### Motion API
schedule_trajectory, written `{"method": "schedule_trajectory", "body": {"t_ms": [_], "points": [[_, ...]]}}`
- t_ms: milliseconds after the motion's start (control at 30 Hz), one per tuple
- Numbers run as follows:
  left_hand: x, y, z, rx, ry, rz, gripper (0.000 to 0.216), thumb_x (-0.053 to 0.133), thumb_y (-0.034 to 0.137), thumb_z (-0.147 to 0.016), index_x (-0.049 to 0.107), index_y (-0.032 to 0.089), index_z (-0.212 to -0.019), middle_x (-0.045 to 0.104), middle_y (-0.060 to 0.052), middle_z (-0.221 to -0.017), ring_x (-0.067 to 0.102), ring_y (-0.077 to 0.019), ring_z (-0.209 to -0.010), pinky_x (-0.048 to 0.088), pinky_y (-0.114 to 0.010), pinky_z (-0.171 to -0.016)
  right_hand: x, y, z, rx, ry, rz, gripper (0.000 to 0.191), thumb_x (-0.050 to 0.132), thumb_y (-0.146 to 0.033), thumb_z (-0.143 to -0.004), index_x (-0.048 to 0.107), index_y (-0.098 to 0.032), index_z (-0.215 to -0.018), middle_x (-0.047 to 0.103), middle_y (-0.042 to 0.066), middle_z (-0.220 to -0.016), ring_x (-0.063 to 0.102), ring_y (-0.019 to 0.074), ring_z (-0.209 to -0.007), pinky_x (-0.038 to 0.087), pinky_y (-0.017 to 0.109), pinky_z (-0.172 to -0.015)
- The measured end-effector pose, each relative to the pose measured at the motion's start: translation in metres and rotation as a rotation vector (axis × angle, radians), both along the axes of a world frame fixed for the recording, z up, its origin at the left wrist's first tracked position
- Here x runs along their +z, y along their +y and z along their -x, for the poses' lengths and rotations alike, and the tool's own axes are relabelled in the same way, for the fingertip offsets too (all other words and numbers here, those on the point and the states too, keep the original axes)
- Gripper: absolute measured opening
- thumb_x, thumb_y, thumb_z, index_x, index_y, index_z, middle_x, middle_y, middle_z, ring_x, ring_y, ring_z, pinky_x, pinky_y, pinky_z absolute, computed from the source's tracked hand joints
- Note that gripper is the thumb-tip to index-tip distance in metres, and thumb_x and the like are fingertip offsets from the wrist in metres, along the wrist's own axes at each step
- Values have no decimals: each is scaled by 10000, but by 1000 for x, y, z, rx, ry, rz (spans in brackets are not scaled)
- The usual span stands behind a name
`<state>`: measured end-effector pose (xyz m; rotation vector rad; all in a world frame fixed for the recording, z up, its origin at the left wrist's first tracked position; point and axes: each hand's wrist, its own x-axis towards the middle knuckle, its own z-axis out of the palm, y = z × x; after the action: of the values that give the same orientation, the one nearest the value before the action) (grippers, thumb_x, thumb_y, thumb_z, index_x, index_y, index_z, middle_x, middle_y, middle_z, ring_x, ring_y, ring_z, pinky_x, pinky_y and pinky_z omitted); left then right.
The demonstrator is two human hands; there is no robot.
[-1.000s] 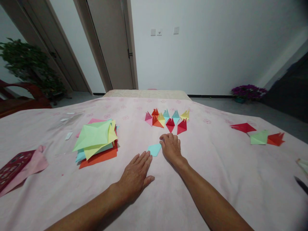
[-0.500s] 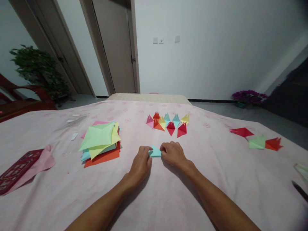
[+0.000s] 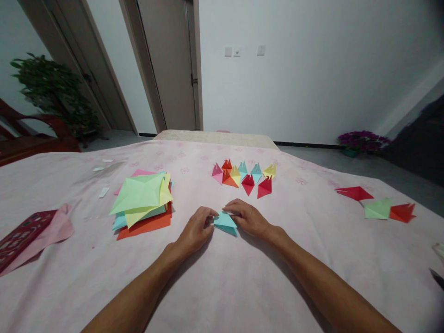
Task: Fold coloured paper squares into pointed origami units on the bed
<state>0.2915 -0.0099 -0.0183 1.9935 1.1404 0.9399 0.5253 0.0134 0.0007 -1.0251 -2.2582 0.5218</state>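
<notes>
Left hand [image 3: 196,229] pinches the left corner of the folded light-blue paper [image 3: 225,222]; right hand [image 3: 247,217] pinches its upper right edge, fingers curled. The paper sits between both hands on the pink cloth [image 3: 243,286]. Just beyond the paper lies a cluster of folded coloured pieces [image 3: 243,175]. Left of the paper rests a stack of coloured sheets [image 3: 142,203]. Well right of the paper, three folded pieces [image 3: 376,206].
</notes>
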Motion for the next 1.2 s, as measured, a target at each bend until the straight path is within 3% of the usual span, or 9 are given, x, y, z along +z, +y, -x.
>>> {"method": "schedule_trajectory", "body": {"t_ms": [133,267,500,700,900,1000,1100,1200], "points": [[3,-4,-1,-53,-14,47,395,591,100,-744,589,204,-1125,603,-62,-1085,589,-192,-947,486,-324,-848,-5,9,6,41,12,2,368,524,-55,-827,725,-240,-1073,705,33,-991,636,165,-932,489,320,-864],[7,-3,-5,26,-12,79,246,627,214,-808,611,199,-1053,620,-48,-1009,592,-193,-895,482,-326,-814,-9,7,10,12,1,10,247,561,-115,-871,734,-228,-1006,702,35,-967,619,176,-918,470,327,-865],[5,0,-14,62,55,-23,138,564,185,-855,642,200,-968,619,-44,-972,585,-194,-896,467,-325,-824,-15,-8,15,-185,-13,6,104,588,-174,-880,677,-216,-846,661,15,-855,583,174,-856,436,304,-801],[5,1,-19,156,179,-94,100,527,178,-885,621,182,-855,604,-57,-959,590,-198,-917,462,-334,-845,-14,-15,20,-334,-108,6,111,625,-237,-867,628,-205,-761,620,15,-844,534,172,-839,397,303,-782],[9,-1,-20,228,418,-194,21,616,188,-848,599,184,-836,604,-44,-906,579,-211,-877,449,-363,-817,-14,-17,23,-422,-184,-28,104,660,-276,-847,615,-214,-776,605,23,-862,500,188,-846,373,311,-768],[7,0,-21,270,442,-230,92,642,184,-834,581,186,-903,602,-39,-897,581,-216,-866,466,-367,-781,-15,-18,24,-465,-186,-27,105,695,-279,-816,606,-224,-818,606,17,-879,498,194,-856,362,317,-776],[2,0,-22,259,415,-350,168,611,141,-853,579,189,-1011,617,-83,-1074,588,-239,-1019,490,-413,-863,-18,-17,24,-488,-176,-17,143,711,-287,-799,597,-233,-866,611,14,-904,503,204,-884,352,326,-794],[-6,-1,-24,128,441,-517,269,535,97,-896,583,187,-1145,573,-127,-1309,497,-269,-1272,427,-482,-1038,-21,-15,24,-512,-175,-6,172,714,-306,-796,591,-236,-894,616,18,-930,503,215,-906,341,334,-804]]}}
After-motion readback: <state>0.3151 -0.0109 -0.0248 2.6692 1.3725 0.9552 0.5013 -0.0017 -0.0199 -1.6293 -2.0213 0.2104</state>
